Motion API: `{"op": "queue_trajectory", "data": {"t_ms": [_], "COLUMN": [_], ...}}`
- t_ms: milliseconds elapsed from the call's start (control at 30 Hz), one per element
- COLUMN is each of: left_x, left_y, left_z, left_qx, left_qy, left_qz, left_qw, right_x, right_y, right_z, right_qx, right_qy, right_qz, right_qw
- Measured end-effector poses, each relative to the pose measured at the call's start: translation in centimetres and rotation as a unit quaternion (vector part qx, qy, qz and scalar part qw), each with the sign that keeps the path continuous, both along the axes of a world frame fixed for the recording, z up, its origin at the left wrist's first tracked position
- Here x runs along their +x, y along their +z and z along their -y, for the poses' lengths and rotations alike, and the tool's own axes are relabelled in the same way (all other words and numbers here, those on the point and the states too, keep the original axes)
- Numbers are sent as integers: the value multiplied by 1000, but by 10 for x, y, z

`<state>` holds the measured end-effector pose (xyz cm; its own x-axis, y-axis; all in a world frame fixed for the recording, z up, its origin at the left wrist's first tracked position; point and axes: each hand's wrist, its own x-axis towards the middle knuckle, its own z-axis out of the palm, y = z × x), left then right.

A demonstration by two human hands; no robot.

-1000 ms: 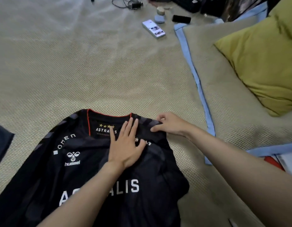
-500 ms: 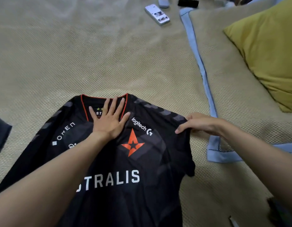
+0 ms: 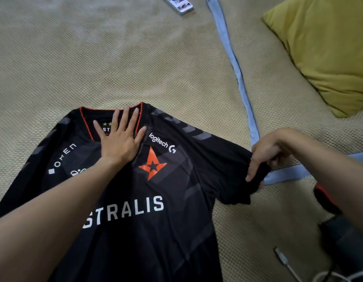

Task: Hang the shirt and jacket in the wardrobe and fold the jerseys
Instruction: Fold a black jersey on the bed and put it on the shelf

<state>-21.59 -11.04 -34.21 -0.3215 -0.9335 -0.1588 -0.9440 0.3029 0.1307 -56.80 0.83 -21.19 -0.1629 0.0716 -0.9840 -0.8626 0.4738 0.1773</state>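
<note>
A black jersey lies front-up on the woven beige mat, collar toward the far side, its lower part running out of view at the near edge. The left hand lies flat on it, fingers spread wide over the collar and upper chest, holding nothing and simply pressing the fabric down. The right hand is closed around the cuff of the right-side sleeve, pinching the cloth and drawing that sleeve out toward the right, where it reaches the mat's blue border strip.

The step in hand looks like spreading the jersey flat before folding; no fold appears to have been made on this one yet. The next move probably calls for laying that sleeve smooth and then turning it inward across the chest, with the left hand keeping the collar pinned so the body does not slide. A yellow pillow sits far right, well apart, and a white cable lies near right.
</note>
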Motion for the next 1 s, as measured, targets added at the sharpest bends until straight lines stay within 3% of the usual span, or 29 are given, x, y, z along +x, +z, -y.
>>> {"op": "queue_trajectory", "data": {"t_ms": [100, 167, 300, 367, 500, 533, 600, 667, 700, 733, 800, 867, 1000], "left_x": [-4, -11, -44, -63, -68, -66, -67, -67, -64, -58, -36, -4, 84], "left_y": [3, 9, 29, 28, 5, 3, 6, 14, 16, 19, 22, 26, 40], "left_z": [-1, -5, -46, -81, -120, -120, -119, -121, -123, -124, -124, -116, -84], "left_qx": [4, -21, -120, -99, -37, -33, -37, -45, -48, -46, -39, -38, -23], "left_qy": [5, 3, -112, -170, -181, -175, -175, -175, -170, -162, -135, -98, 39], "left_qz": [14, 17, -33, -48, -8, -3, -1, -7, -11, -14, -11, -1, 15], "left_qw": [1000, 1000, 986, 979, 983, 984, 984, 984, 984, 986, 990, 994, 999], "right_x": [-7, -9, -13, -9, 17, 28, 50, 79, 95, 109, 128, 133, 134], "right_y": [9, 8, -10, -8, 3, 2, -6, -26, -37, -50, -74, -96, -113], "right_z": [-4, -10, -17, -16, -15, -15, -17, -23, -28, -34, -50, -64, -64], "right_qx": [49, 17, -250, -313, -282, -307, -445, -597, -642, -661, -632, -598, -601], "right_qy": [-5, 2, -80, -22, 83, 115, 169, 196, 198, 190, 164, 133, 113], "right_qz": [-22, -60, -94, -131, -203, -215, -222, -181, -146, -109, -56, -58, -96], "right_qw": [999, 998, 960, 940, 934, 920, 851, 757, 726, 718, 755, 789, 785]}}
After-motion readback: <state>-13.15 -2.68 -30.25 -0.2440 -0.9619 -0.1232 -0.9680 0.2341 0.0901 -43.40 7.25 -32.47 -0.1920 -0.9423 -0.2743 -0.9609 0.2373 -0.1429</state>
